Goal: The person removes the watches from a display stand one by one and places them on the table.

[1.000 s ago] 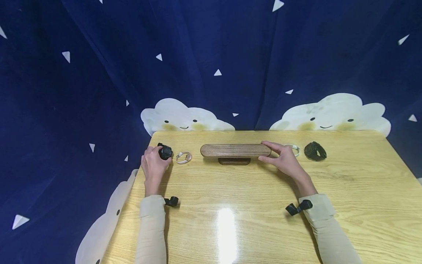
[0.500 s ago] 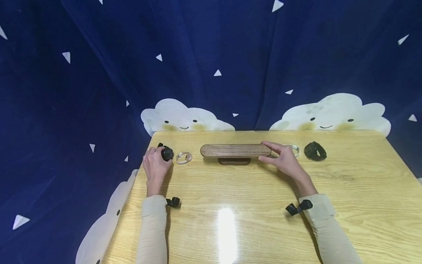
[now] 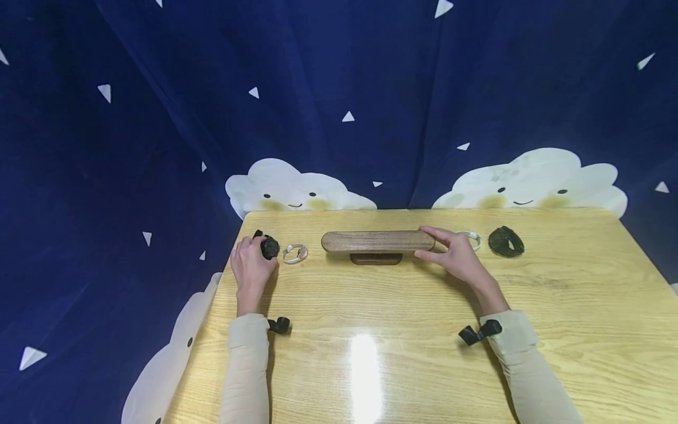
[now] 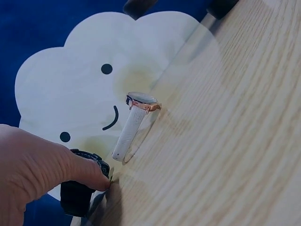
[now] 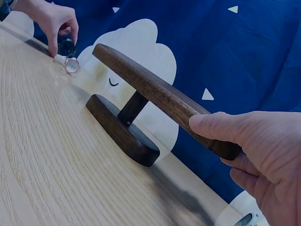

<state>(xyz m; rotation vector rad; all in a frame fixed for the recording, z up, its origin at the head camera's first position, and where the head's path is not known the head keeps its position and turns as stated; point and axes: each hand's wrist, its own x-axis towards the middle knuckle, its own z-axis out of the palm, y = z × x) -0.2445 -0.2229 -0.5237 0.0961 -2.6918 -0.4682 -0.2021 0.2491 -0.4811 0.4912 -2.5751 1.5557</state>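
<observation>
At the table's far left, my left hand [image 3: 251, 266] pinches a black wristwatch [image 3: 269, 248] between thumb and fingers; its strap shows below the thumb in the left wrist view. Just right of it lies a white-strapped watch [image 3: 295, 254] with a rose-gold case [image 4: 143, 100]. A dark wooden T-shaped watch stand [image 3: 377, 241] stands upright mid-table, its long bar on a short post [image 5: 133, 108] over a rounded base [image 5: 123, 132]. My right hand [image 3: 458, 257] grips the bar's right end, thumb on one side and fingers beneath. No watch hangs on the bar.
Behind the right hand lies another white watch [image 3: 472, 240], partly hidden. Farther right sits a black watch [image 3: 506, 242] with its strap looped. The wooden table [image 3: 424, 365] ends at a dark blue curtain [image 3: 318, 88] with cloud prints.
My left hand has shifted slightly right with the black watch, whose face has turned a little. The right hand and the stand have stayed in place.
</observation>
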